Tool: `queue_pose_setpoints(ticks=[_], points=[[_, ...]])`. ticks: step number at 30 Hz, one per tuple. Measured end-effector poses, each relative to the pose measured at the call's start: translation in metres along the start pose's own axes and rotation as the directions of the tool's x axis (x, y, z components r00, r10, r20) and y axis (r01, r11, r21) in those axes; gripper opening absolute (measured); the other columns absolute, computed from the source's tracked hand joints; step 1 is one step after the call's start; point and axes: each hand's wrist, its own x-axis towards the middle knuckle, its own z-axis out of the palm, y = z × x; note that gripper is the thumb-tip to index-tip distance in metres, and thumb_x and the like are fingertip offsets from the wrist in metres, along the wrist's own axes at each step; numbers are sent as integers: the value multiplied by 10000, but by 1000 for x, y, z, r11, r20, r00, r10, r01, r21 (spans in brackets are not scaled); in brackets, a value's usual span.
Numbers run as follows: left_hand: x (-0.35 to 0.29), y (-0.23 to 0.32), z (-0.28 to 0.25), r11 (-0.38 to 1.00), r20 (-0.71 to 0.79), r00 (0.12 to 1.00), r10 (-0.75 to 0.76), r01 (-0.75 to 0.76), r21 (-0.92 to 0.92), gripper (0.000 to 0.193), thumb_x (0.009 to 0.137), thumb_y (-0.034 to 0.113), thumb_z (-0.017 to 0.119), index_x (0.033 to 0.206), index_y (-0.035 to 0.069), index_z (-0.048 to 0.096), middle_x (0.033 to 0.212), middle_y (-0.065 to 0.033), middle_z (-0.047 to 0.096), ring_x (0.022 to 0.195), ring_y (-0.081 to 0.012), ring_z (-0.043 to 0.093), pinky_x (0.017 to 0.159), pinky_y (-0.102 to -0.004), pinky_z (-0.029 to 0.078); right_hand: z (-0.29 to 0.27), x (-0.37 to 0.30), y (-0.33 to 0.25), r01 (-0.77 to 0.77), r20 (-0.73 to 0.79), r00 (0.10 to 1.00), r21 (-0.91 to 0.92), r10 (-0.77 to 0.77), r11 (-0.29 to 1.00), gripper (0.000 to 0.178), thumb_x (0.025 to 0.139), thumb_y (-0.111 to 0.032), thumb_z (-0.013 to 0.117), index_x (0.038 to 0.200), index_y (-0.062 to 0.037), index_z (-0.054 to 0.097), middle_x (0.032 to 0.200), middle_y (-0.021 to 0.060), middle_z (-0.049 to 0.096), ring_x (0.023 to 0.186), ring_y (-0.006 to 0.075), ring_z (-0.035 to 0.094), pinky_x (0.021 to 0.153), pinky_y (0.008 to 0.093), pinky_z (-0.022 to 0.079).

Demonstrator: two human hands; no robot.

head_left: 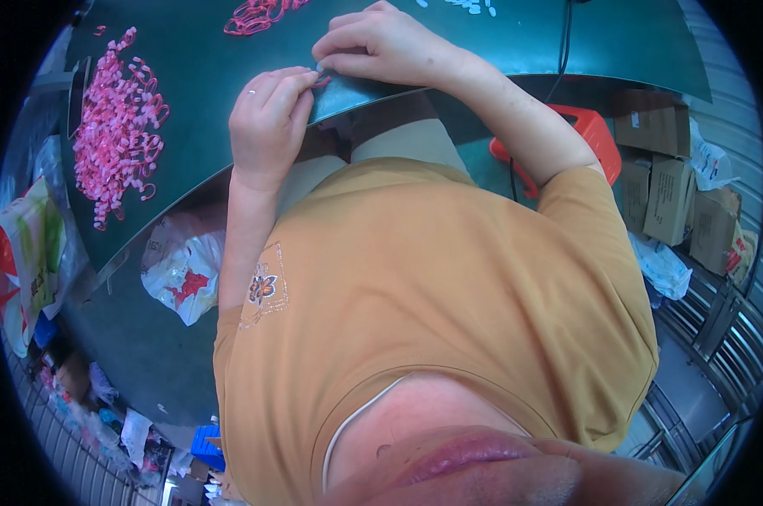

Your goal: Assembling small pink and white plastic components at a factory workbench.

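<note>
Pink plastic piece (321, 80), small and mostly hidden, sits pinched between the fingertips of both hands right at the near edge of the dark green table (483, 42). On the person's left, the left hand (268, 118) is curled with its fingers bunched together, thumb and forefinger pressed on the piece from below; a thin ring shows on one finger. Facing it, the right hand (386, 42) rests on the tabletop with its knuckles up and its fingers folded down, their tips meeting the same piece from above, so the two hands touch at that spot. What shape the piece has cannot be told, since only a sliver of pink shows between the fingers. Well to the left on the table lies a large heap of pink clips (116, 126), loosely spread, and a smaller cluster of pink clips (259, 15) lies near the far edge, just beyond the hands. A few small white bits (474, 7) lie at the top of the table. The person wears an orange T-shirt (432, 295). Below the table edge on the right stand a red plastic stool (588, 135) and, farther right, stacked cardboard boxes (668, 177); a white plastic bag (183, 270) lies on the floor to the left
</note>
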Motion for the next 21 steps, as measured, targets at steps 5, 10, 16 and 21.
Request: queue_pose_setpoints(ticks=[5,10,16,21], points=[[0,1,0,1000,4,1000,-3,3,-8,204,876,-27,804,1058,62,781,1054,-91,818,991,-274,789,886,-381,620,5,-6,-12,95,-19,995,-220,-101,971,180,1008,-311,724,1094,-193,831,1031,-23,784,984,204,762,1021,446,520],[0,0,1,1000,-3,1000,-2,2,-8,210,871,-32,807,1058,60,780,1051,-90,817,989,-270,790,881,-379,624,-3,-3,-12,96,-60,991,-263,-116,960,178,1019,-337,720,1097,-217,826,1033,-42,775,1020,179,749,1060,462,474],[0,0,1,1000,3,1000,-8,8,-14,209,870,-35,806,1055,58,778,1055,-92,818,995,-270,791,884,-377,625,1,-2,-17,139,-27,987,-341,-157,930,179,1021,-335,718,1099,-214,824,1029,-34,771,1022,191,747,1068,461,474],[0,1,0,1000,5,1000,-19,19,-21,207,871,-35,804,1055,56,775,1058,-97,818,1000,-276,791,886,-381,627,-4,0,-19,161,38,987,-329,-157,930,179,1025,-322,710,1081,-188,814,1019,-11,766,1018,208,750,1079,471,472]])
